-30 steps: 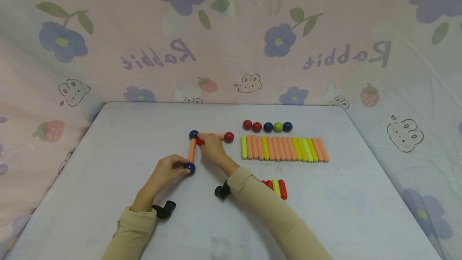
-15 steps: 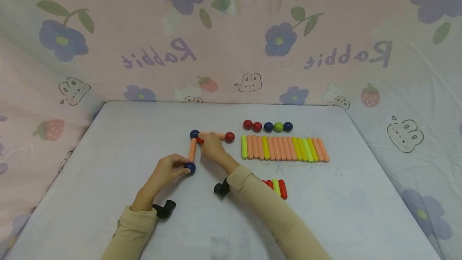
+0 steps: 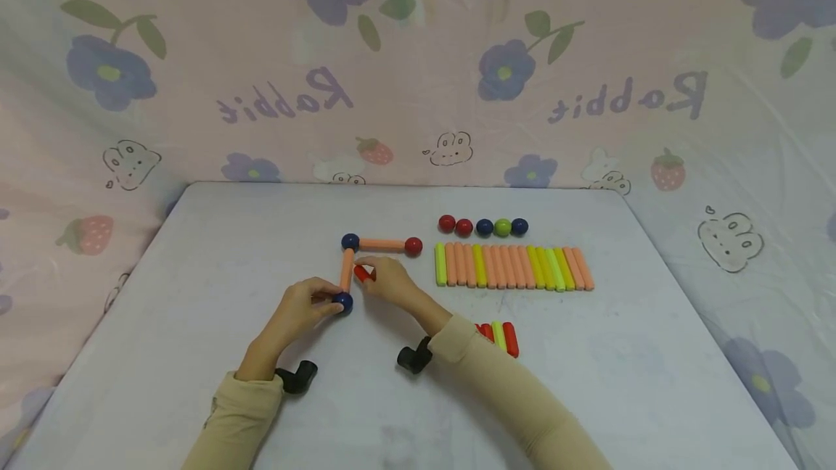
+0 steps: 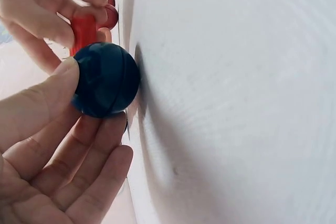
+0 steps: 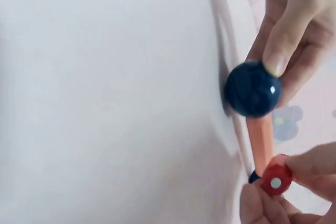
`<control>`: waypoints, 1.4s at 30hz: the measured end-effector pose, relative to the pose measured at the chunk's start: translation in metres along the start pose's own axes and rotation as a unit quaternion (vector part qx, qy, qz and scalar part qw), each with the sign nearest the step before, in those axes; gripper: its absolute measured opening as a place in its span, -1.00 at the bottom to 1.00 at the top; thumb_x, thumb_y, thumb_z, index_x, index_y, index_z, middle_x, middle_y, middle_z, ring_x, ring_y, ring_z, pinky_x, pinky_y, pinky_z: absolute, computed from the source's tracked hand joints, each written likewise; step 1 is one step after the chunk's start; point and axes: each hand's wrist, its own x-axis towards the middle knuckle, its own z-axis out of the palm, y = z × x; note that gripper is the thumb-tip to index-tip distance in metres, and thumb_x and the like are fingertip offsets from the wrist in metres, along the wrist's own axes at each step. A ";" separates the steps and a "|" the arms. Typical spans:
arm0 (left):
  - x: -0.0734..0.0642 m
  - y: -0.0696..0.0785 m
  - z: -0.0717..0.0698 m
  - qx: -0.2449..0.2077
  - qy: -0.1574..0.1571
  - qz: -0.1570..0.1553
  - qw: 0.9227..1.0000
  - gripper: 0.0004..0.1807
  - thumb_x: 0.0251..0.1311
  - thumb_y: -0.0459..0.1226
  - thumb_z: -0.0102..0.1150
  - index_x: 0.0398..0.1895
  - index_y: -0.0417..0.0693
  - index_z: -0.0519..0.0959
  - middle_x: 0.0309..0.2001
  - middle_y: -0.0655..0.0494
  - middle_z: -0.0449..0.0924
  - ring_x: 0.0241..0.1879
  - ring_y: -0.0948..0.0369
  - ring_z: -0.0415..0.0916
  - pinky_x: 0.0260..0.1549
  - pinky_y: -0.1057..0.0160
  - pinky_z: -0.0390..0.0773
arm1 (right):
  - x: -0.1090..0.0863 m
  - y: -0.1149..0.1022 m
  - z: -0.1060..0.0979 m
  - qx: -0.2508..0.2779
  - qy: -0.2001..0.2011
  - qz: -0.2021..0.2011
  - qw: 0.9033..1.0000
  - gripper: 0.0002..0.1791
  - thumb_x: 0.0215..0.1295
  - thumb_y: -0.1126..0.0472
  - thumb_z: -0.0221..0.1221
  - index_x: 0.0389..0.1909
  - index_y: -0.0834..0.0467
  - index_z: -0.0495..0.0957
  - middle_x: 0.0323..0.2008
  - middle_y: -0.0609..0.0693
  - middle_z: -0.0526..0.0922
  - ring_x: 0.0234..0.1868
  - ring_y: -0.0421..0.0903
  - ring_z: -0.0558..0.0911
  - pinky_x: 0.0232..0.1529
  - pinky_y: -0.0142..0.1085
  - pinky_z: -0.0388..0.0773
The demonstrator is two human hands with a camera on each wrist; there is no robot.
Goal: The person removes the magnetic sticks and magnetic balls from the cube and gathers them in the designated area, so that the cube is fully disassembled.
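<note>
My left hand (image 3: 302,310) pinches a dark blue ball (image 4: 106,80) between thumb and fingers, low over the white table. From that ball an orange stick (image 3: 347,270) runs back to a second blue ball (image 3: 350,241). Another orange stick (image 3: 382,244) leads right from there to a red ball (image 3: 414,246). My right hand (image 3: 392,283) holds a short red stick (image 3: 363,273) between thumb and fingertips, just right of the first orange stick. In the right wrist view the red stick (image 5: 276,180) shows a pale round spot on its end.
Right of the hands lies a row of orange, yellow and green sticks (image 3: 514,268). Behind it several balls (image 3: 485,227) in red, blue and green form a line. Short red and green sticks (image 3: 499,338) lie nearer, partly hidden by the right sleeve (image 3: 503,383).
My right hand has drawn back from the far blue ball toward me, bringing the red stick with it. The far orange stick is now uncovered. My left hand stays on its ball.
</note>
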 end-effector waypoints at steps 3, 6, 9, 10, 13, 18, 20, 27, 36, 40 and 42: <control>0.000 0.000 0.000 0.002 0.000 0.001 1.000 -0.74 0.10 -0.41 0.31 -0.12 -0.34 0.64 -0.09 -0.26 0.66 -0.06 -0.09 0.62 0.03 -0.01 0.65 | -0.011 0.003 0.000 0.047 -0.014 0.007 0.999 -0.53 0.25 0.36 0.15 0.21 0.14 0.47 -0.20 0.17 0.66 -0.39 -0.16 0.45 -0.44 -0.53 0.32; 0.000 -0.001 0.000 0.004 0.000 0.006 1.000 -0.73 0.10 -0.41 0.31 -0.12 -0.35 0.64 -0.08 -0.27 0.66 -0.05 -0.10 0.62 0.03 -0.02 0.65 | -0.023 0.006 0.000 0.096 -0.020 0.017 0.995 -0.56 0.25 0.33 0.17 0.17 0.14 0.45 -0.23 0.18 0.64 -0.41 -0.16 0.49 -0.45 -0.52 0.41; 0.000 0.000 0.000 0.007 0.001 0.007 1.000 -0.73 0.09 -0.41 0.31 -0.12 -0.35 0.64 -0.09 -0.27 0.66 -0.05 -0.11 0.62 0.03 -0.02 0.65 | -0.035 0.010 -0.001 0.142 -0.027 0.037 0.989 -0.58 0.24 0.31 0.20 0.13 0.12 0.42 -0.25 0.15 0.60 -0.42 -0.16 0.50 -0.45 -0.51 0.48; 0.000 -0.001 0.001 0.008 0.002 0.007 1.000 -0.73 0.09 -0.41 0.32 -0.12 -0.34 0.64 -0.08 -0.27 0.66 -0.05 -0.10 0.62 0.03 -0.02 0.65 | -0.039 0.011 -0.002 0.151 -0.027 0.042 0.987 -0.59 0.24 0.30 0.20 0.11 0.11 0.42 -0.26 0.14 0.59 -0.41 -0.16 0.51 -0.45 -0.50 0.50; 0.001 0.000 0.002 0.010 0.000 0.006 1.000 -0.73 0.09 -0.41 0.32 -0.12 -0.34 0.64 -0.08 -0.26 0.66 -0.05 -0.11 0.62 0.03 -0.01 0.65 | -0.053 0.016 -0.007 0.173 -0.023 0.056 0.983 -0.61 0.23 0.30 0.23 0.06 0.09 0.40 -0.27 0.11 0.56 -0.39 -0.16 0.52 -0.45 -0.49 0.53; 0.001 0.000 0.002 0.009 0.000 0.017 1.000 -0.73 0.09 -0.42 0.31 -0.12 -0.35 0.64 -0.09 -0.27 0.66 -0.06 -0.11 0.62 0.01 0.01 0.65 | -0.079 0.029 -0.019 0.185 -0.002 0.062 0.981 -0.63 0.20 0.31 0.26 -0.01 0.11 0.39 -0.29 0.12 0.55 -0.39 -0.16 0.52 -0.45 -0.49 0.54; 0.001 -0.001 0.001 0.009 0.003 0.020 1.000 -0.74 0.09 -0.42 0.31 -0.13 -0.35 0.64 -0.10 -0.27 0.66 -0.07 -0.10 0.63 0.01 0.01 0.66 | -0.089 0.035 -0.023 0.180 0.007 0.061 0.982 -0.63 0.19 0.31 0.28 -0.03 0.12 0.38 -0.32 0.12 0.55 -0.40 -0.16 0.52 -0.45 -0.49 0.52; 0.000 -0.001 0.000 0.010 0.005 0.028 1.000 -0.74 0.09 -0.42 0.31 -0.13 -0.35 0.64 -0.11 -0.27 0.66 -0.08 -0.10 0.63 -0.01 0.02 0.66 | -0.115 0.052 -0.034 0.132 0.017 0.064 0.989 -0.64 0.14 0.28 0.33 -0.11 0.14 0.40 -0.43 0.05 0.55 -0.43 -0.16 0.44 -0.42 -0.47 0.40; 0.001 0.000 0.000 0.007 0.008 0.029 1.000 -0.74 0.08 -0.43 0.31 -0.14 -0.37 0.63 -0.12 -0.28 0.66 -0.09 -0.11 0.63 -0.02 0.02 0.66 | -0.117 0.073 -0.045 0.116 -0.014 0.071 0.991 -0.62 0.04 0.27 0.40 -0.20 0.17 0.40 -0.50 0.02 0.53 -0.48 -0.15 0.44 -0.44 -0.42 0.42; 0.000 0.000 0.000 0.010 0.004 0.025 1.000 -0.74 0.08 -0.43 0.31 -0.14 -0.36 0.64 -0.10 -0.28 0.66 -0.08 -0.11 0.63 -0.01 0.01 0.66 | -0.116 0.080 -0.046 0.107 -0.017 0.082 0.991 -0.62 0.03 0.24 0.42 -0.22 0.18 0.42 -0.47 0.04 0.56 -0.47 -0.15 0.46 -0.44 -0.42 0.45; 0.000 0.000 -0.001 0.009 0.003 0.022 1.000 -0.74 0.09 -0.42 0.31 -0.13 -0.36 0.64 -0.10 -0.28 0.66 -0.08 -0.11 0.63 -0.01 0.01 0.66 | -0.115 0.083 -0.047 0.105 -0.016 0.095 0.990 -0.62 0.03 0.23 0.42 -0.22 0.16 0.43 -0.44 0.04 0.57 -0.47 -0.15 0.47 -0.42 -0.41 0.47</control>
